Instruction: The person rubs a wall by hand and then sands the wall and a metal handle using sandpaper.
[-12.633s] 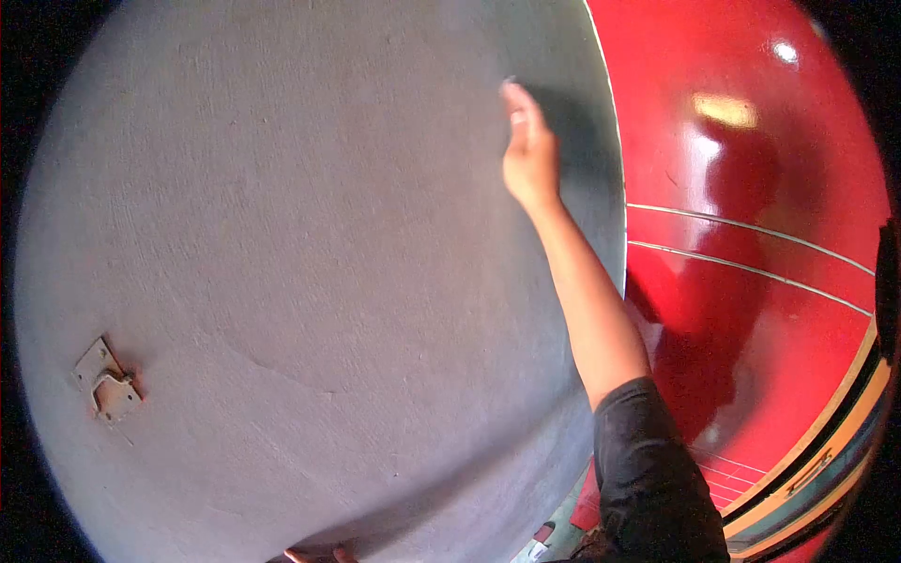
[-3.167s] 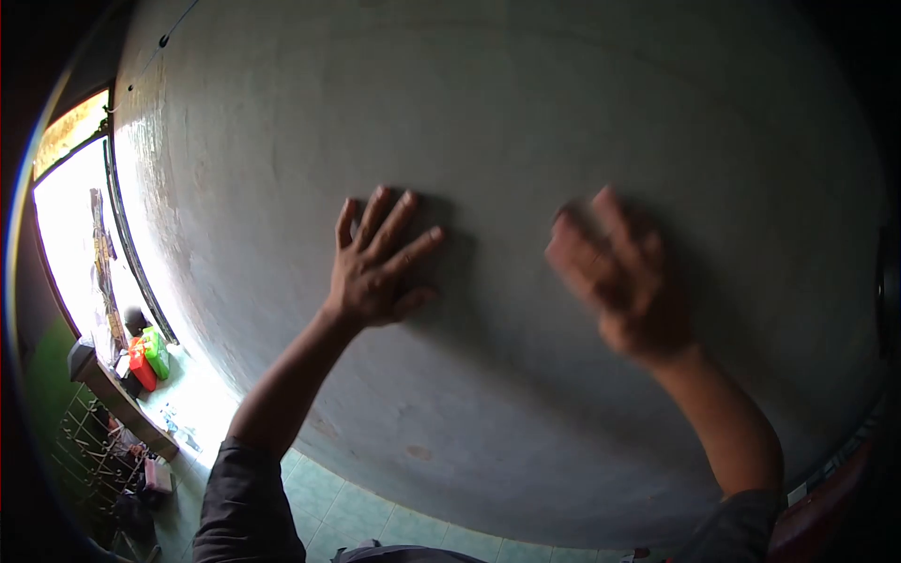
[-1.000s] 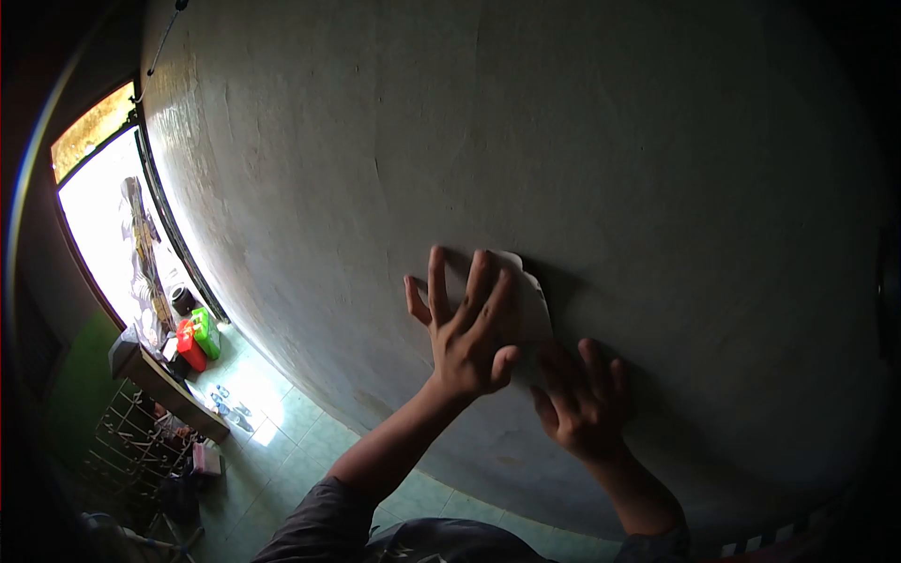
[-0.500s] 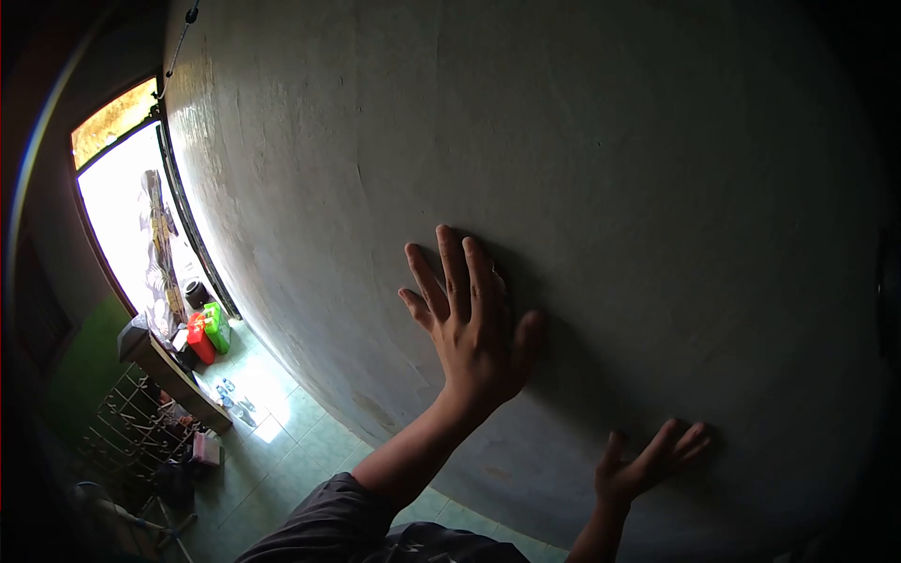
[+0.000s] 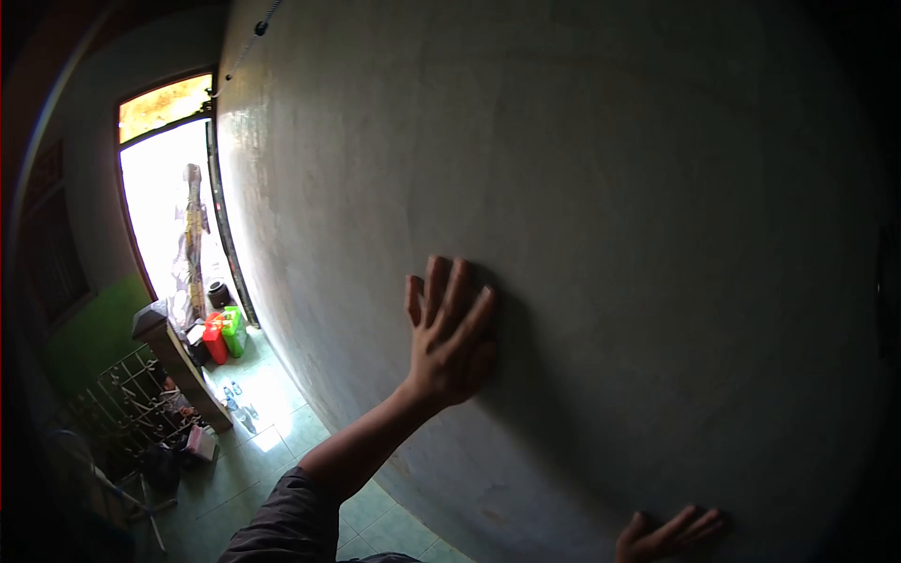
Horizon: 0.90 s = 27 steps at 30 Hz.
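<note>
A bare grey plastered wall (image 5: 610,206) fills most of the view. My left hand (image 5: 450,333) rests against it near the middle, fingers spread and pointing up, holding nothing; its thumb is mostly hidden in shade. Low on the right, at the bottom edge, my right hand (image 5: 671,535) touches the same wall with its thumb apart from the fingers and nothing in it. A dark shadow falls on the wall to the right of my left hand.
At the left is a bright open doorway (image 5: 164,206). Near it stand a red container (image 5: 215,340) and a green container (image 5: 234,333) on the tiled floor (image 5: 375,521). A metal rack (image 5: 141,394) and a low partition (image 5: 192,375) are at lower left. A cord (image 5: 246,52) hangs above.
The view has shifted, with the doorway now further right. My left hand sits slightly lower and to the left, its fingers closer to upright. My right hand appears lower, partly cut off by the bottom edge.
</note>
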Motion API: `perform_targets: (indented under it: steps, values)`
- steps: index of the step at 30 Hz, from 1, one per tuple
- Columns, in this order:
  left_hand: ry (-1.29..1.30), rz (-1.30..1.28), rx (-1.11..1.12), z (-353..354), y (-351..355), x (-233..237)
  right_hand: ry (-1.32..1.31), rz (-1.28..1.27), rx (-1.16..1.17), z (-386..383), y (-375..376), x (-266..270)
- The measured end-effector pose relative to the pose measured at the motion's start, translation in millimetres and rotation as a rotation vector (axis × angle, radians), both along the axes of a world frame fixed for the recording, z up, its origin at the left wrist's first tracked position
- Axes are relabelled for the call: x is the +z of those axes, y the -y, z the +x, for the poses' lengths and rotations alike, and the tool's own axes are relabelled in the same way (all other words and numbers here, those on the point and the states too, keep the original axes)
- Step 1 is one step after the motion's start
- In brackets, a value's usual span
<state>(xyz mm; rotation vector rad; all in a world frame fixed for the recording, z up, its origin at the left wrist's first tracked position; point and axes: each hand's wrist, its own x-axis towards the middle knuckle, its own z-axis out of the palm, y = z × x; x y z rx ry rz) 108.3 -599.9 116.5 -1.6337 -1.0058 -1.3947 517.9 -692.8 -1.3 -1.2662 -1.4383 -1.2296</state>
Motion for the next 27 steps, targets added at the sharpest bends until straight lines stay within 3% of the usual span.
perform_targets:
  steps: [4, 7, 9, 10, 12, 14, 15, 17, 19, 21, 24, 27]
  values:
    - [-0.141, 0.085, -0.008, -45, -22, 8, -0.222, 0.077, 0.107, -40, -5, 19]
    - [0.161, -0.028, 0.038, -83, -25, 49, -0.412, 0.093, 0.118, -67, -6, 6]
    - [0.097, 0.017, 0.084, -77, -27, 48, -0.557, 0.100, 0.159, -93, -12, -1]
    - [-0.041, 0.006, 0.093, -70, -20, 37, -0.575, 0.023, 0.164, -101, -11, -19]
    - [-0.450, -0.011, -0.098, -69, -20, 4, -0.512, -0.034, 0.059, -126, -15, -45]
    - [-0.472, -0.055, -0.097, -95, -24, 10, -0.399, -0.136, -0.013, -158, -16, -46]
    - [-0.481, -0.072, -0.098, -111, -29, 17, -0.419, -0.138, 0.058, -176, -18, -45]
    - [-0.231, -0.156, 0.045, -160, -19, 57, -0.462, -0.154, 0.202, -218, -24, -46]
    - [0.044, -0.104, 0.069, -222, -39, 70, -0.562, -0.147, 0.438, -267, -28, -33]
    - [0.029, -0.073, 0.099, -263, -52, 44, -0.582, -0.109, 0.610, -310, -36, -30]
    - [-0.331, -0.141, -0.026, -297, -56, -35, -0.458, -0.204, 0.514, -363, -45, -51]
    - [-0.654, -0.125, -0.072, -351, -69, -53, -0.469, -0.242, 0.589, -416, -48, -49]
